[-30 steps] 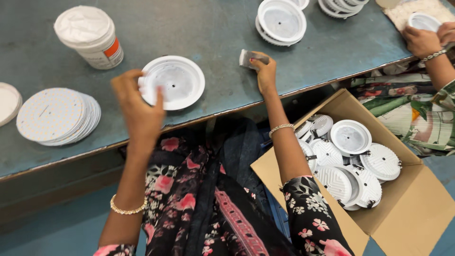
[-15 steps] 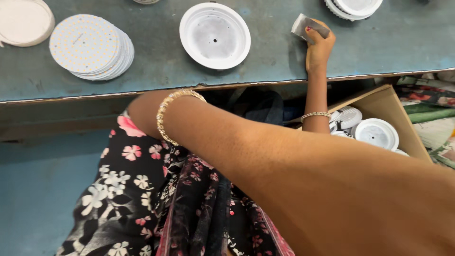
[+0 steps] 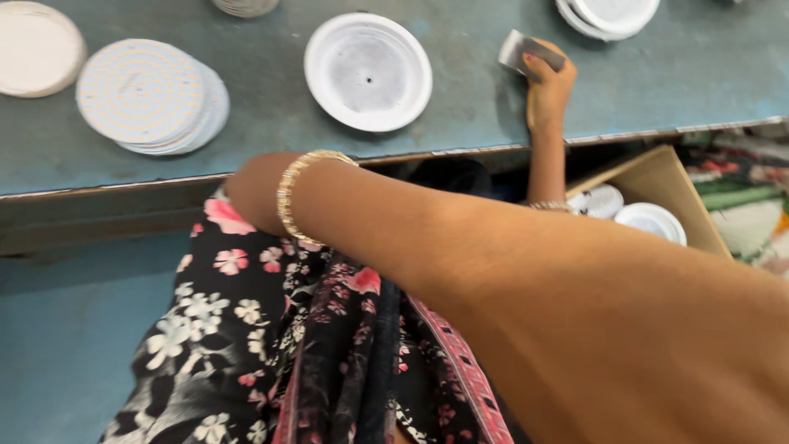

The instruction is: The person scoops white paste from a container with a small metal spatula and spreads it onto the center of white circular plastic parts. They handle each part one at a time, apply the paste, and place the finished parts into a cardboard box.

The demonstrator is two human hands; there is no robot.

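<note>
My right hand (image 3: pixel 548 86) rests on the blue-grey table (image 3: pixel 460 123) near its front edge, fingers closed on a small grey rectangular piece (image 3: pixel 516 49). A white round housing (image 3: pixel 367 70) lies open side up to the left of it, untouched. My left arm crosses the whole view from lower right. Its wrist wears a gold bangle (image 3: pixel 300 193). My left hand (image 3: pixel 249 191) hangs just below the table's edge above my flowered lap. Its fingers are hidden.
A stack of white dotted discs (image 3: pixel 144 94) and a plain cream disc (image 3: pixel 33 45) lie at the left. Stacked white housings (image 3: pixel 608 16) sit at the top right. A cardboard box (image 3: pixel 657 177) beside my right knee holds more white housings (image 3: pixel 653 220).
My left hand has let go of the white housing, which now lies on the table, and has dropped below the table edge. The view has swung left and down. My right hand has kept its place.
</note>
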